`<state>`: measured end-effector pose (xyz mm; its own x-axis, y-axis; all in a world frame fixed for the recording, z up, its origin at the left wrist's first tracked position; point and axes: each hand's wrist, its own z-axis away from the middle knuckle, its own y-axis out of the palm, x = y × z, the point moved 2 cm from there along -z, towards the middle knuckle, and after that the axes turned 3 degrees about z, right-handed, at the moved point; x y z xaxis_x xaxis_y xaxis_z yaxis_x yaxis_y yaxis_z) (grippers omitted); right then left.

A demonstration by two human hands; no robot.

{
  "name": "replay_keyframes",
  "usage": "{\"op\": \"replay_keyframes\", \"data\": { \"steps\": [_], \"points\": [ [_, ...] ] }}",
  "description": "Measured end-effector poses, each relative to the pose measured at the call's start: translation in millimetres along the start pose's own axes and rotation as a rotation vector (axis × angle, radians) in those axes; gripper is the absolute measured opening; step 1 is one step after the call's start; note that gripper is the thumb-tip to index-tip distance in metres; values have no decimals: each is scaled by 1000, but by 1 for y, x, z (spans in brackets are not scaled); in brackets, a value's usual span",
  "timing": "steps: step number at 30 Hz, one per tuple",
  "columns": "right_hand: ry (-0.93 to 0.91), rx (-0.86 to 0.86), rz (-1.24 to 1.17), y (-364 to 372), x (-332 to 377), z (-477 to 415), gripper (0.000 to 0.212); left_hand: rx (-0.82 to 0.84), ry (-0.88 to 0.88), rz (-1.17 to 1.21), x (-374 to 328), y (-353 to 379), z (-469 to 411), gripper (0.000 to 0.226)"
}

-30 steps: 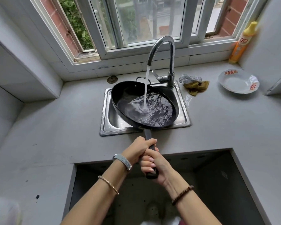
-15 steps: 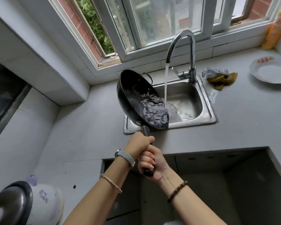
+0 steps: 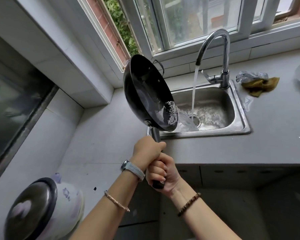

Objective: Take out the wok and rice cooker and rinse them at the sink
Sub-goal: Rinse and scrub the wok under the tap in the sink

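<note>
Wok (image 3: 146, 94): black, tipped steeply on edge over the sink's left rim; water spilling from its lower lip into the basin.
Left hand (image 3: 148, 150): fingers wrapped tight round the handle, nearer the wok.
Right hand (image 3: 164, 175): fingers curled tight on the handle end.
Sink (image 3: 239, 108): steel.
Tap (image 3: 215, 54): running.
Rice cooker (image 3: 42, 208): on the counter, lower left, well apart.

left hand (image 3: 148, 150): closed tight in a fist, set higher up, watch and thin bracelet on that arm | right hand (image 3: 164, 175): closed tight just below it, touching it, bead bracelet on the wrist | both arms: reach forward and meet in the middle
</note>
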<state>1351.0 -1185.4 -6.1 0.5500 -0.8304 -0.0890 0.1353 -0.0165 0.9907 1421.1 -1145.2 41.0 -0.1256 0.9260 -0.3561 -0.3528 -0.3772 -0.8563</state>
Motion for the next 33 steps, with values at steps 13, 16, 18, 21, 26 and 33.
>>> {"op": "replay_keyframes", "data": {
  "steps": [13, 16, 18, 21, 26, 33],
  "points": [
    [33, 130, -12, 9, -13, 2, 52, -77, 21, -77, -9, -19, 22, 33],
    [26, 135, -6, 11, -13, 4, 50, -74, 20, -95, -10, -19, 24, 33],
    [14, 132, -8, 12, -13, 6, 51, -73, 17, -95, -11, -19, 25, 33],
    [7, 136, -12, 13, -14, 6, 49, -68, 19, -101, -12, -20, 27, 34],
    [-7, 135, 2, 13, -16, 7, 50, -71, 16, -113, -11, -22, 31, 34],
    [-12, 145, -26, 17, -20, 9, 54, -96, 13, -138, -12, -25, 35, 33]
  ]
}}
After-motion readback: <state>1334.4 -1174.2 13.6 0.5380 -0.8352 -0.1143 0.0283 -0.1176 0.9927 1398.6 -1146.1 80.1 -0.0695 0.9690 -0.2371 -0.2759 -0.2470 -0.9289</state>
